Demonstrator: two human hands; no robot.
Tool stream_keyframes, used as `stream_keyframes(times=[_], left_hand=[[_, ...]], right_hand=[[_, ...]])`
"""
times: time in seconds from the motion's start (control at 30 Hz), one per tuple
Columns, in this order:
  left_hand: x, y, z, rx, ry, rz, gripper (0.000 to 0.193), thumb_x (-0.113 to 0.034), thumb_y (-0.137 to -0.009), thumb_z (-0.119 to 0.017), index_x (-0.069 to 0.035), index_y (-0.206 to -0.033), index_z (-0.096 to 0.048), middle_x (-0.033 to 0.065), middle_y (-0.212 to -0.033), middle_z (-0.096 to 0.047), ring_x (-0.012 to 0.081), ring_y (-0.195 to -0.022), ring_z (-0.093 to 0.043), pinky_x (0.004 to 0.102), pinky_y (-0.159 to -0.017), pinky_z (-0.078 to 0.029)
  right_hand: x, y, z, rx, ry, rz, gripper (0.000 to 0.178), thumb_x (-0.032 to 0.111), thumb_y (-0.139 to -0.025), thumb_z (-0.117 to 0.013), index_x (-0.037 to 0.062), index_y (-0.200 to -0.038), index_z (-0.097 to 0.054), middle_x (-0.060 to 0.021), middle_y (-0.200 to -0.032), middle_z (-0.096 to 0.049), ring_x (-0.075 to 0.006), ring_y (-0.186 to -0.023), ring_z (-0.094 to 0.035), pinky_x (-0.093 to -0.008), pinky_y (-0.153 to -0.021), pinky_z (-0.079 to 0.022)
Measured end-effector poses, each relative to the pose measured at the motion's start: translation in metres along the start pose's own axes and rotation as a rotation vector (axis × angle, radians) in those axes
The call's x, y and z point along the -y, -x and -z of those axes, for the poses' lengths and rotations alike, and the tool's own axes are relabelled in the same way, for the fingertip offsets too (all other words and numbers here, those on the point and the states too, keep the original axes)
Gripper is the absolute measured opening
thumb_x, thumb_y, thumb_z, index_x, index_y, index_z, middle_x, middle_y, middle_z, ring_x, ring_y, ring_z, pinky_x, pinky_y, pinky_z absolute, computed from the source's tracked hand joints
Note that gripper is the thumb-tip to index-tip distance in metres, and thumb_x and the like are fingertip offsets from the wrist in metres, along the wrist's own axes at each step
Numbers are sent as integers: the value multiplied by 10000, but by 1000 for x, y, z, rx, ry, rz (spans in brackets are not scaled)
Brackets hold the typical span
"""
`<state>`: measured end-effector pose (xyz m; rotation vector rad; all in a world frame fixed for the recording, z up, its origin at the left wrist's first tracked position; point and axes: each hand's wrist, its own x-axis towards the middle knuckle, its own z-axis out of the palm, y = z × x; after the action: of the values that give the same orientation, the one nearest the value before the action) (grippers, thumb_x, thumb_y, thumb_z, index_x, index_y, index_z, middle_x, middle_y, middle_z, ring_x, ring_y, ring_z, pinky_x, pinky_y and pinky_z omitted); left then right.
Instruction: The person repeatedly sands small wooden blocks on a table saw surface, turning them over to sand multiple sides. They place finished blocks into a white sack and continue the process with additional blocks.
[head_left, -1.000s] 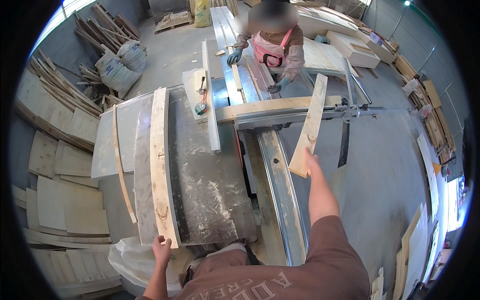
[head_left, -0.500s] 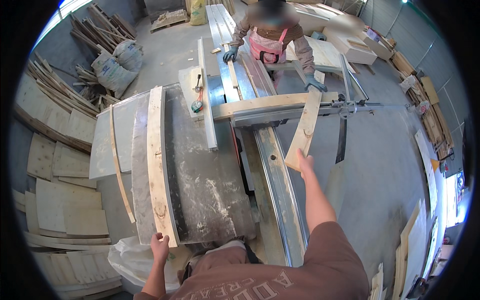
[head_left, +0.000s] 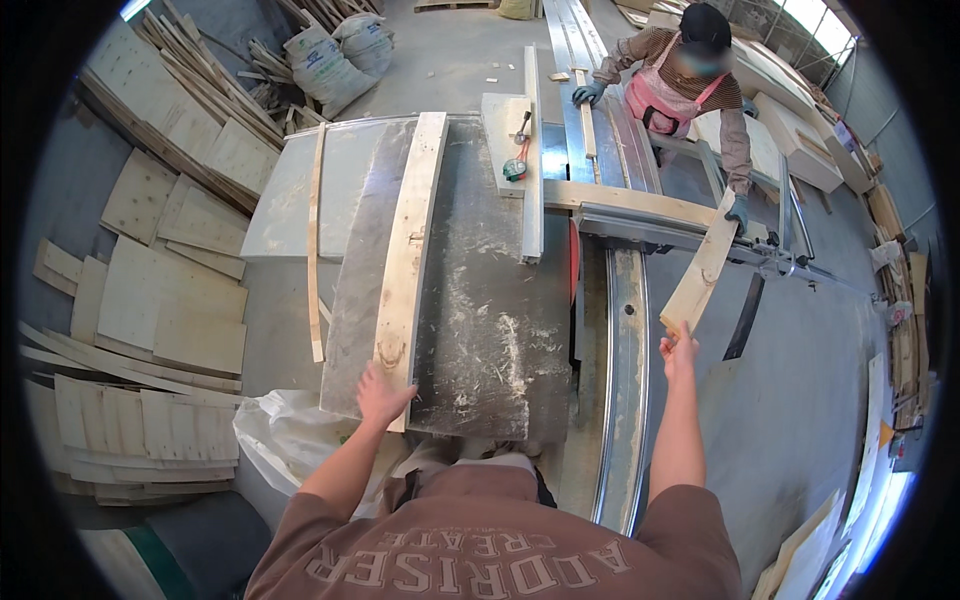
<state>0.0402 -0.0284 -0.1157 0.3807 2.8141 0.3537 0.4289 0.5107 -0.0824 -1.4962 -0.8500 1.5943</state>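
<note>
My left hand (head_left: 385, 395) grips the near end of a long wooden board (head_left: 410, 240), thumb at its right edge and fingers toward its left. This board lies lengthwise on the dusty dark table of a saw (head_left: 480, 330). Out to the right, my right hand (head_left: 680, 345) is closed on the near end of a shorter wooden board (head_left: 703, 272). A co-worker's gloved hand (head_left: 738, 214) holds that board's far end. The co-worker's other gloved hand (head_left: 588, 93) rests on a narrow wood strip (head_left: 588, 130) on the metal table.
A metal fence (head_left: 533, 160) stands beside a tape measure (head_left: 515, 168) on a pale panel. Another board (head_left: 640, 203) lies along the crosswise rail. A sliding rail (head_left: 625, 370) runs along the saw's right side. Plywood sheets (head_left: 170, 310) stack at left, below filled sacks (head_left: 325, 70).
My left hand has come up onto the long board's near end and taken hold of it. My view has turned left, and the shorter board remains between my right hand and the co-worker's.
</note>
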Motion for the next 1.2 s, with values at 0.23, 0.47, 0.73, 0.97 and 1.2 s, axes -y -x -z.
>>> stream_keyframes(times=[0.23, 0.47, 0.73, 0.97, 1.2], left_hand=[[-13, -15, 4, 139, 38, 51, 1000, -377, -684, -950, -18, -1413, -368, 231, -1404, -515, 461, -1317, -532, 584, -1053, -509], [-9, -17, 15, 259, 147, 126, 1046, -400, -716, -951, -10, -1455, -323, 267, -1467, -493, 492, -1389, -505, 591, -1098, -505], [1, -22, 20, 244, 149, 73, 988, -359, -716, -942, -8, -1427, -354, 256, -1400, -544, 471, -1324, -579, 562, -1065, -549], [10, -27, 12, 232, 155, 35, 974, -376, -715, -947, -16, -1399, -356, 259, -1395, -546, 475, -1299, -594, 564, -1049, -552], [7, -30, 12, 298, 127, -6, 1083, -445, -728, -933, 14, -1509, -341, 294, -1492, -506, 481, -1398, -540, 553, -1140, -510]], right_hand=[[-45, 90, -7, 4, -94, -37, 354, 395, -1072, -711, 85, -1032, -544, -124, -931, -696, -201, -600, -626, -328, -507, -534], [-154, 272, -113, 244, 272, -212, 299, 347, -1091, -662, 57, -1147, -613, -120, -987, -728, -185, -629, -682, -330, -531, -575], [-240, 390, -212, 927, 635, -177, 306, 335, -1069, -727, 37, -1116, -677, -60, -930, -727, -110, -653, -673, -290, -546, -559], [-242, 389, -183, 760, 791, -28, 286, 281, -1055, -745, 4, -1052, -675, -53, -833, -728, -120, -653, -698, -311, -584, -557], [-258, 386, -150, 577, 841, 170, 306, 330, -988, -792, 30, -974, -735, -86, -813, -758, -158, -628, -719, -364, -628, -566]])
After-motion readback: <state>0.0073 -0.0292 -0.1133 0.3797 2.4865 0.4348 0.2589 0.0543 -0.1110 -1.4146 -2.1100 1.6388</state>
